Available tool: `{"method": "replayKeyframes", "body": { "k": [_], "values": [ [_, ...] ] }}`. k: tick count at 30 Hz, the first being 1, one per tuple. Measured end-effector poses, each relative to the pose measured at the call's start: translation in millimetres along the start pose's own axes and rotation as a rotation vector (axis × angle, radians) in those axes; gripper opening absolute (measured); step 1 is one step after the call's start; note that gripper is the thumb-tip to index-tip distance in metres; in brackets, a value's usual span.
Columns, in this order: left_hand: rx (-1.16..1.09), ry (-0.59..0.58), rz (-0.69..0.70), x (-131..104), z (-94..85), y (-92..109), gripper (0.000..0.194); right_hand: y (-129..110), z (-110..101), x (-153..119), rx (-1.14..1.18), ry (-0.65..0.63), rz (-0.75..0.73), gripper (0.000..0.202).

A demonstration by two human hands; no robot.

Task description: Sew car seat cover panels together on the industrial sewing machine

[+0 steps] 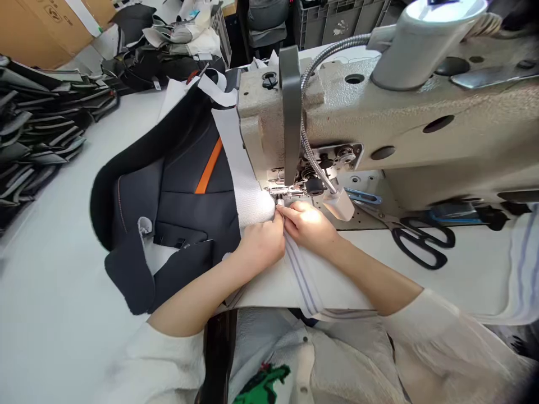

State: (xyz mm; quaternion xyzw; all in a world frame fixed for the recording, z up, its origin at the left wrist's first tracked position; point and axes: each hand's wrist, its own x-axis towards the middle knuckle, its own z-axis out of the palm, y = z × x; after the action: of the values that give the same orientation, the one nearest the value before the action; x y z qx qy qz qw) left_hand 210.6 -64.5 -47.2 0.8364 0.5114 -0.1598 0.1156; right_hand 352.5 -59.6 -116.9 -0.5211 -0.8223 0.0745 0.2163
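My left hand point(263, 244) is closed, fingers curled on the white fabric edge point(250, 193) of a black seat cover point(193, 213), just in front of the sewing machine's needle area point(281, 192). Close beside it, my right hand point(311, 227) pinches a white striped tape point(301, 275) near the presser foot. That tape runs down from between the hands over the table edge. The fingertips of both hands nearly meet. Left of the machine, the seat cover lies with an orange stripe point(209, 166) and a folded black flap point(130, 275).
The sewing machine point(349, 118) spans the right side, with a flexible metal hose point(309, 73) ending in a lit lamp head. Black-handled scissors point(421, 238) and blue thread snips point(364, 196) lie under its arm. Stacked dark pieces point(37, 129) and a cardboard box point(46, 33) are at left.
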Motion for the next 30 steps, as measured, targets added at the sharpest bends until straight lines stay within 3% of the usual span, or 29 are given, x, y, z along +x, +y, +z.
{"method": "replayKeyframes", "body": {
  "k": [3,8,11,13,15,19,22,24,28,30],
  "values": [
    [-0.003,0.115,0.024,-4,3.5,-2,0.053,2,0,1,0.013,0.013,0.039,0.038],
    [0.201,0.447,0.148,-53,25.8,-25,0.058,-2,-10,-3,0.097,0.052,0.156,0.030],
    [0.297,0.598,0.154,-72,36.6,-39,0.048,-13,-18,-6,0.133,-0.032,0.198,0.026],
    [0.306,0.575,0.207,-70,37.5,-37,0.040,-20,-23,-9,0.063,-0.128,0.147,0.029],
    [0.299,0.452,0.249,-60,35.1,-25,0.037,-23,-26,-13,-0.028,-0.189,0.084,0.027],
    [0.217,0.182,0.233,-40,28.7,4,0.042,-13,-35,-22,-0.049,-0.193,0.011,0.023],
    [0.105,0.131,0.188,-36,26.5,5,0.054,-1,-40,-25,0.018,-0.225,-0.110,0.032],
    [0.060,0.124,0.140,-37,26.8,-1,0.057,5,-37,-23,0.058,-0.169,-0.097,0.035],
    [0.035,0.120,0.085,-38,29.5,-9,0.054,14,-19,-10,-0.038,0.064,0.028,0.028],
    [0.033,0.130,0.088,-38,30.4,-8,0.054,14,-10,-2,-0.094,0.078,0.004,0.029]
  ]
}}
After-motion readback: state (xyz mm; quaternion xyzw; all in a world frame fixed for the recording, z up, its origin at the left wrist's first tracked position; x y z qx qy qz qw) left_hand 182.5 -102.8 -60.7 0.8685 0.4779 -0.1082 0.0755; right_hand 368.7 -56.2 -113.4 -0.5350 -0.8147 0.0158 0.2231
